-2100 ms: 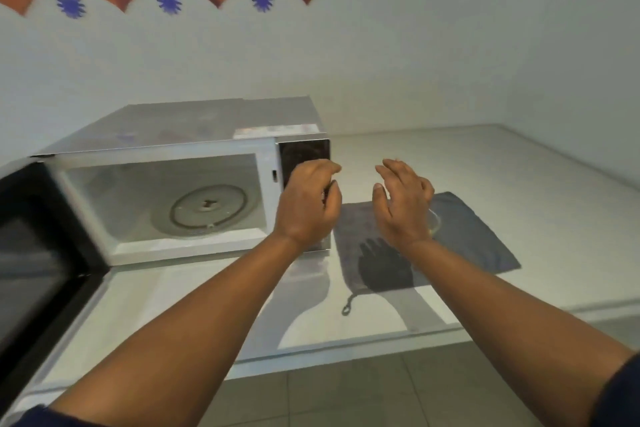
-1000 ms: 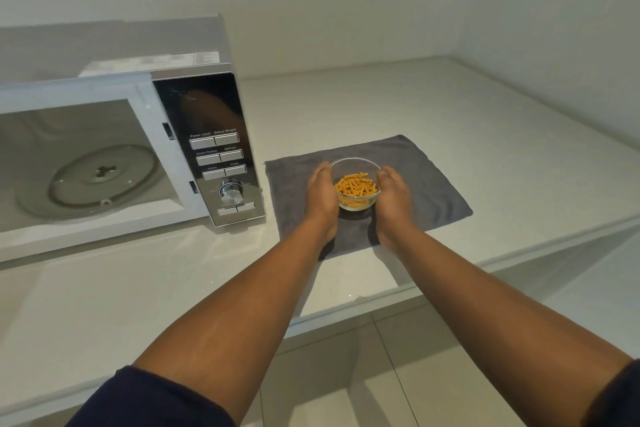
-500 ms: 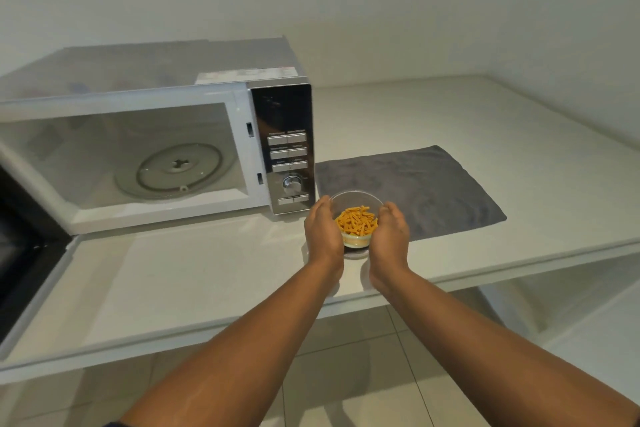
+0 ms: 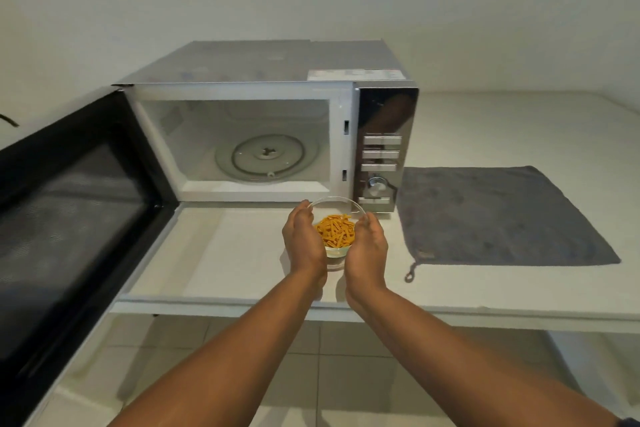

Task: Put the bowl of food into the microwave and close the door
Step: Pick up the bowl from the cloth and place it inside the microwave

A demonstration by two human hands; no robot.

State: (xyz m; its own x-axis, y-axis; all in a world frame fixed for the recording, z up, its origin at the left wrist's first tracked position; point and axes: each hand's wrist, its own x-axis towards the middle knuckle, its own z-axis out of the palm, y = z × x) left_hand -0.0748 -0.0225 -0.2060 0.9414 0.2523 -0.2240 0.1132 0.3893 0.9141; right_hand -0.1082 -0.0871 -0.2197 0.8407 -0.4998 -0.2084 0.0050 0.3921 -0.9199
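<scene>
A small clear glass bowl (image 4: 335, 230) of orange food sticks is held above the white counter, just in front of the microwave's lower right corner. My left hand (image 4: 303, 243) cups its left side and my right hand (image 4: 366, 249) cups its right side. The silver microwave (image 4: 273, 135) stands open, its white cavity holding only a glass turntable (image 4: 266, 157). Its black door (image 4: 69, 218) is swung wide out to the left, toward me.
A grey cloth (image 4: 495, 217) lies flat on the counter right of the microwave. The control panel (image 4: 381, 152) with buttons and a dial is on the microwave's right side. The counter's front edge (image 4: 450, 317) runs below my wrists, tiled floor beneath.
Both hands reached to the cloth, took hold of the bowl and carried it left off the cloth. It now hangs in front of the microwave's lower right corner.
</scene>
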